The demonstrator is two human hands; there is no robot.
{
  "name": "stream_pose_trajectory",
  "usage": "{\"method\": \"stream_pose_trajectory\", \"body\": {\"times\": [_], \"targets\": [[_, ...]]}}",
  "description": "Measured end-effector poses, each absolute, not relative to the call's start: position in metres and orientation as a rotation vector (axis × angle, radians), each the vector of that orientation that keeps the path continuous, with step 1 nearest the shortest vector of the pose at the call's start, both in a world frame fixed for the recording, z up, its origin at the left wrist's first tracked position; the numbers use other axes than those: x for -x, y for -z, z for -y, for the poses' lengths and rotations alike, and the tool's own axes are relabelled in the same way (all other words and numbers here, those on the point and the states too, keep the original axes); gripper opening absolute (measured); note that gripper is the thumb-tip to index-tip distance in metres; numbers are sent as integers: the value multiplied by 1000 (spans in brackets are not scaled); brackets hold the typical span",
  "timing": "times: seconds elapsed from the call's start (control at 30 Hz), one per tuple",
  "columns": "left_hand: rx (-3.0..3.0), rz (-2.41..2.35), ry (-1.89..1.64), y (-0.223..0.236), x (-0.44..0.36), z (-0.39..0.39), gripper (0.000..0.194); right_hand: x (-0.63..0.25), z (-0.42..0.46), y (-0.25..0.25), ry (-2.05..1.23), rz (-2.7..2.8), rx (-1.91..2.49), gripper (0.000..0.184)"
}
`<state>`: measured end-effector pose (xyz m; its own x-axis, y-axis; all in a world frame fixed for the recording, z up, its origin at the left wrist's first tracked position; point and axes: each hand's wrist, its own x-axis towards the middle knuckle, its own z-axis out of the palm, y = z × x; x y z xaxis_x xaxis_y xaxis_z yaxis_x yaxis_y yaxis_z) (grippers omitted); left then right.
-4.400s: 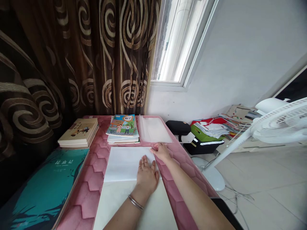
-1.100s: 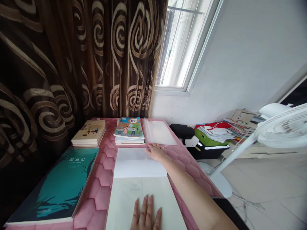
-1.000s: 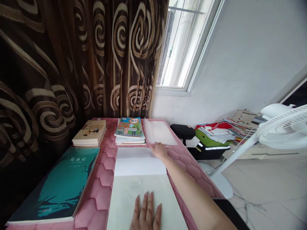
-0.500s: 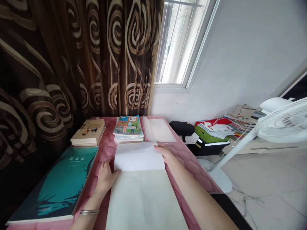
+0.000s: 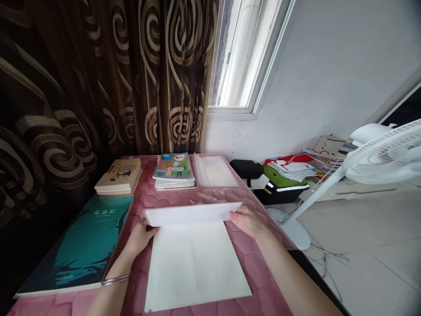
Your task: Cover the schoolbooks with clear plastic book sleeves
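Note:
A large pale sheet of paper (image 5: 197,263) lies flat in front of me. At its far end a whiter paper flap (image 5: 194,214) is lifted up and spans between both hands. My left hand (image 5: 142,232) pinches the flap's left end, thumb in front. My right hand (image 5: 246,219) grips the right end between thumb and fingers. Whether flap and sheet are one piece or two I cannot tell. Left of my left hand is a large teal picture book (image 5: 88,245). Beyond the flap sits a stack of textbooks (image 5: 174,169), a colourful one on top.
Small beige books (image 5: 118,175) are stacked at the back left. Clear plastic covers (image 5: 217,171) lie at the back right of the pink padded table (image 5: 263,281). To the right are a black case (image 5: 246,169), a box with papers (image 5: 286,180) and a white fan (image 5: 312,210).
The far flap has gone from lying nearly flat to standing raised. My left hand has moved onto its left end; my right hand has shifted right and nearer. The sheet's near edge now shows.

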<state>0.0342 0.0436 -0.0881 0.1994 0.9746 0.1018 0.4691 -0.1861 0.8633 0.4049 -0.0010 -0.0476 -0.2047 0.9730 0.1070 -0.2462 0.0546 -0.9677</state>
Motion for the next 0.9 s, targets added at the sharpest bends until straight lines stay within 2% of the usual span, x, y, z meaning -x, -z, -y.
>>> {"method": "stream_pose_trajectory", "body": {"times": [0.27,0.37,0.57,0.7,0.8,0.9], "targets": [[-1834,-1261,-798,71,-31,-36,13,-417,53,52,-1527,1916,923,21],[-1872,-1289,-726,67,-32,-34,19,-414,66,47,-1511,2105,1020,18],[-2015,-1405,-651,66,-36,-28,39,-412,72,31,-1566,2344,1051,39],[-2265,-1638,-536,58,-52,-11,31,-408,63,13,-1667,2416,963,39],[-2472,-1527,-427,56,-73,5,31,-403,55,-4,-1746,2489,787,43],[-2557,-1384,-286,62,-95,19,54,-396,49,-14,-1818,2520,692,52]]}}
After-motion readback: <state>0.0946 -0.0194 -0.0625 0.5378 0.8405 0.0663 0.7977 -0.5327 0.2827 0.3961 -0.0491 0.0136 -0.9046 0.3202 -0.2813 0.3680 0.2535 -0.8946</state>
